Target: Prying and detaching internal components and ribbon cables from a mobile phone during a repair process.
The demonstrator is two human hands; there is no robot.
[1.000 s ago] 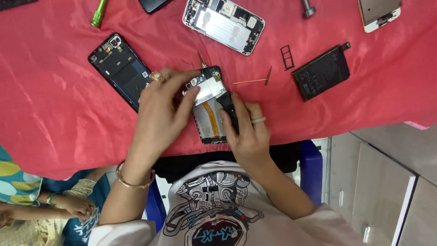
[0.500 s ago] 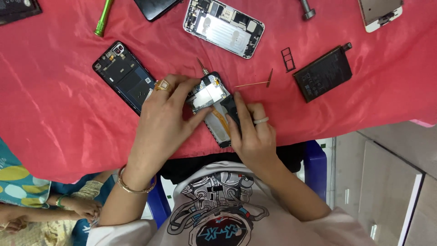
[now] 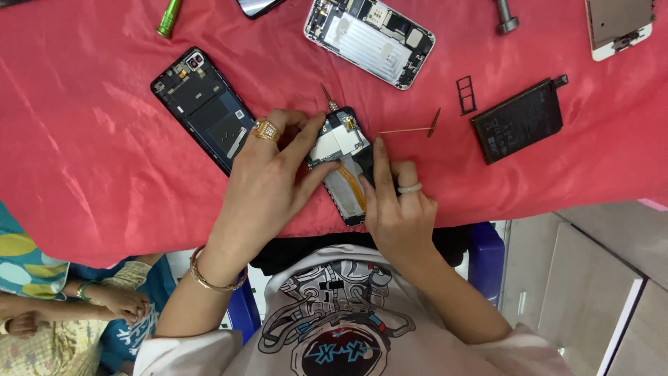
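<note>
An opened phone [image 3: 346, 154] with bare circuit parts and an orange flex cable lies on the red cloth [image 3: 97, 167] near the table's front edge. My left hand [image 3: 268, 184], with a gold ring, rests on its left side, the fingers pressing the top half. My right hand [image 3: 393, 205], with a pale ring, holds the phone's right edge, thumb along the frame. A thin metal tool tip [image 3: 326, 95] pokes out just above the phone.
A black phone back cover [image 3: 202, 106] lies left of my hands. Above lie a silver phone chassis [image 3: 369, 40], a green pen [image 3: 169, 17], a metal bit [image 3: 506, 17]. At right: a thin pick [image 3: 410, 128], SIM tray [image 3: 465, 95], black battery [image 3: 518, 120], screen panel [image 3: 619, 24]. Another person sits at lower left [image 3: 42, 306].
The opened phone has been turned slightly under my hands. My left fingers have spread further across its upper half, and my right hand has shifted along the right edge.
</note>
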